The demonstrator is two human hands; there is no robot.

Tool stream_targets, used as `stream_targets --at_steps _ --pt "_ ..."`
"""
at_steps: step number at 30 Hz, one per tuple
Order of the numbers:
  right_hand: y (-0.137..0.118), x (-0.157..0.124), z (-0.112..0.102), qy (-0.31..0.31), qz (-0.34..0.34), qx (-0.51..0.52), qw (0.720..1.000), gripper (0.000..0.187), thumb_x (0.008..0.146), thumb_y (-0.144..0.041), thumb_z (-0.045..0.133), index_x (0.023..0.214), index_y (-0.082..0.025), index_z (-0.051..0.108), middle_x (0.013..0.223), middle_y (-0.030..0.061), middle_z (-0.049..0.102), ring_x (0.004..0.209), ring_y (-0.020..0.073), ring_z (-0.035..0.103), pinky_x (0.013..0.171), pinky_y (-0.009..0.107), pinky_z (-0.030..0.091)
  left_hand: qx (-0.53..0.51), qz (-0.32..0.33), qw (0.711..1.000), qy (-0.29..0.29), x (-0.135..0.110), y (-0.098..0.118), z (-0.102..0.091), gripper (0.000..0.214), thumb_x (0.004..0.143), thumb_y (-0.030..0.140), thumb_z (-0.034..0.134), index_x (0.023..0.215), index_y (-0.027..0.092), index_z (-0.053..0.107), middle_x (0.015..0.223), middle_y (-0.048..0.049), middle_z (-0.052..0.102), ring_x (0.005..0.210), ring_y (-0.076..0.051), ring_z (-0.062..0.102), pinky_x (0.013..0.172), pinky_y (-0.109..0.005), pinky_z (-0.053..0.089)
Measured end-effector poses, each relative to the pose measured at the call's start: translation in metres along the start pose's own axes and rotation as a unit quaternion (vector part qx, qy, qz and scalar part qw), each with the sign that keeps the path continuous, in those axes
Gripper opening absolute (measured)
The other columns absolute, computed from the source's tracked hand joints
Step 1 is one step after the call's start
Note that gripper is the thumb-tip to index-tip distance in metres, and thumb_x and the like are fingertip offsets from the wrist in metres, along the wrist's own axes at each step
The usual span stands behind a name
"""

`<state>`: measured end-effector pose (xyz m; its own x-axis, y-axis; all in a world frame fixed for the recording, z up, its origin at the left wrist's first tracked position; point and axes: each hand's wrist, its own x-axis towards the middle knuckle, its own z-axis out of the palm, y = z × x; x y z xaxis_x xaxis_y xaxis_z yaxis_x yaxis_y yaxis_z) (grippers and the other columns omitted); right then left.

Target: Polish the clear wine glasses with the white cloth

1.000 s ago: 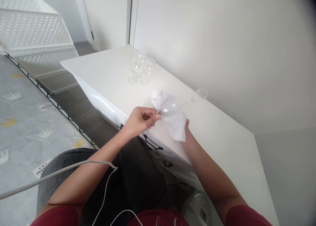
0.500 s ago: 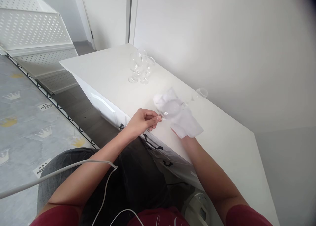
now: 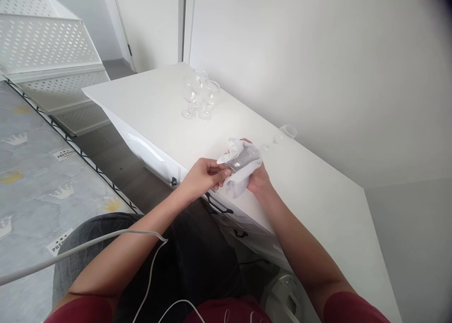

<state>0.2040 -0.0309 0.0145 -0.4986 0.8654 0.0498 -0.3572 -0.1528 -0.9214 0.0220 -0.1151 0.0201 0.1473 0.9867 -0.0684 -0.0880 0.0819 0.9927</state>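
Note:
My left hand [image 3: 211, 176] is closed on the stem of a clear wine glass [image 3: 240, 162], which lies on its side in the air over the front edge of the white dresser. My right hand [image 3: 258, 176] grips a white cloth [image 3: 240, 182] that wraps around the bowl of this glass. The cloth hides part of the bowl and some right-hand fingers. Farther back on the dresser top, 3 stemmed glasses [image 3: 192, 94] stand upright in a group. Another clear glass [image 3: 287, 131] lies by the wall, to the right of my hands.
The white dresser [image 3: 318, 205] has black drawer handles [image 3: 219, 205] and runs along a wall. White cables [image 3: 88, 243] cross over my left arm. At the left are a patterned mattress [image 3: 31, 181] and a perforated white panel [image 3: 49, 40]; a pale appliance [image 3: 282, 297] stands below.
My right hand has brought the spread cloth in from the right and folded it around the glass bowl. The left hand keeps its hold on the stem, nearly unmoved.

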Motion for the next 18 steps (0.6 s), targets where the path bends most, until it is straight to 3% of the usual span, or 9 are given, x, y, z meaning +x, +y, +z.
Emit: stream_targets --at_steps 2,4,6,8,10,12,14,16,18 --pt "-0.001 0.003 0.000 -0.008 0.010 0.033 0.999 0.077 0.051 -0.067 0.095 0.112 -0.030 0.065 0.099 0.0041 0.070 0.089 0.0268 0.070 0.070 0.042 0.060 0.143 0.076 0.984 0.067 -0.004 -0.005 0.011 0.027 0.093 0.039 0.067 0.077 0.017 0.069 0.062 -0.0025 0.061 0.055 -0.014 0.051 0.055 -0.027 0.039" --pt "-0.003 0.003 0.000 -0.013 0.012 0.047 0.999 0.074 0.055 -0.075 0.090 0.108 -0.030 0.065 0.093 0.0032 0.069 0.088 0.0269 0.069 0.069 0.041 0.060 0.271 0.151 0.942 0.131 -0.007 -0.010 0.021 0.024 0.094 0.035 0.062 0.078 0.018 0.069 0.062 -0.0036 0.061 0.055 -0.014 0.048 0.056 -0.028 0.035" --pt "-0.003 0.002 0.001 -0.005 -0.007 0.025 1.000 0.069 0.059 -0.069 0.090 0.109 -0.030 0.065 0.094 0.0028 0.068 0.089 0.0256 0.068 0.072 0.040 0.061 0.304 0.167 0.924 0.161 -0.008 -0.013 0.024 0.022 0.092 0.032 0.062 0.076 0.018 0.069 0.061 -0.0041 0.061 0.054 -0.015 0.048 0.055 -0.029 0.033" --pt "-0.002 0.000 0.000 0.007 -0.037 -0.008 0.999 0.066 0.060 -0.054 0.096 0.113 -0.030 0.064 0.100 0.0026 0.068 0.089 0.0231 0.068 0.074 0.038 0.061 0.218 0.115 0.960 0.129 -0.005 -0.013 0.020 0.021 0.088 0.030 0.065 0.070 0.018 0.068 0.060 -0.0036 0.061 0.054 -0.015 0.051 0.054 -0.028 0.036" --pt "0.001 -0.001 -0.002 -0.009 -0.055 -0.003 0.998 0.072 0.057 -0.047 0.099 0.116 -0.032 0.062 0.102 0.0020 0.068 0.086 0.0216 0.067 0.069 0.035 0.060 0.042 0.023 0.998 0.041 -0.001 -0.010 0.012 0.022 0.084 0.033 0.071 0.068 0.018 0.069 0.059 -0.0021 0.060 0.051 -0.013 0.051 0.054 -0.028 0.040" --pt "0.005 0.000 -0.006 -0.069 -0.059 0.049 0.995 0.076 0.055 -0.056 0.098 0.117 -0.036 0.060 0.101 0.0017 0.067 0.082 0.0218 0.067 0.057 0.032 0.056 -0.134 -0.072 0.986 -0.072 0.002 -0.006 0.006 0.023 0.082 0.039 0.077 0.076 0.017 0.074 0.058 0.0004 0.055 0.047 -0.010 0.043 0.053 -0.029 0.042" --pt "0.007 0.001 -0.009 -0.138 -0.059 0.104 0.983 0.076 0.057 -0.065 0.094 0.117 -0.037 0.058 0.098 0.0022 0.067 0.078 0.0222 0.066 0.047 0.028 0.050 -0.226 -0.124 0.955 -0.147 0.003 -0.005 0.005 0.027 0.078 0.042 0.081 0.083 0.015 0.077 0.057 0.0031 0.048 0.046 -0.007 0.034 0.054 -0.030 0.044" --pt "0.007 0.002 -0.010 -0.172 -0.057 0.120 0.976 0.075 0.058 -0.068 0.093 0.117 -0.037 0.058 0.094 0.0024 0.067 0.076 0.0223 0.066 0.045 0.027 0.048 -0.212 -0.107 0.960 -0.148 0.000 -0.006 0.011 0.025 0.079 0.040 0.078 0.081 0.015 0.075 0.059 0.0024 0.049 0.047 -0.008 0.036 0.056 -0.030 0.044" --pt "0.006 0.002 -0.007 -0.153 -0.053 0.097 0.982 0.073 0.059 -0.067 0.093 0.116 -0.036 0.059 0.091 0.0018 0.067 0.077 0.0222 0.066 0.052 0.030 0.053 -0.082 -0.020 0.995 -0.056 -0.004 -0.009 0.019 0.022 0.084 0.036 0.071 0.073 0.017 0.068 0.060 0.0002 0.053 0.051 -0.011 0.044 0.057 -0.029 0.042"
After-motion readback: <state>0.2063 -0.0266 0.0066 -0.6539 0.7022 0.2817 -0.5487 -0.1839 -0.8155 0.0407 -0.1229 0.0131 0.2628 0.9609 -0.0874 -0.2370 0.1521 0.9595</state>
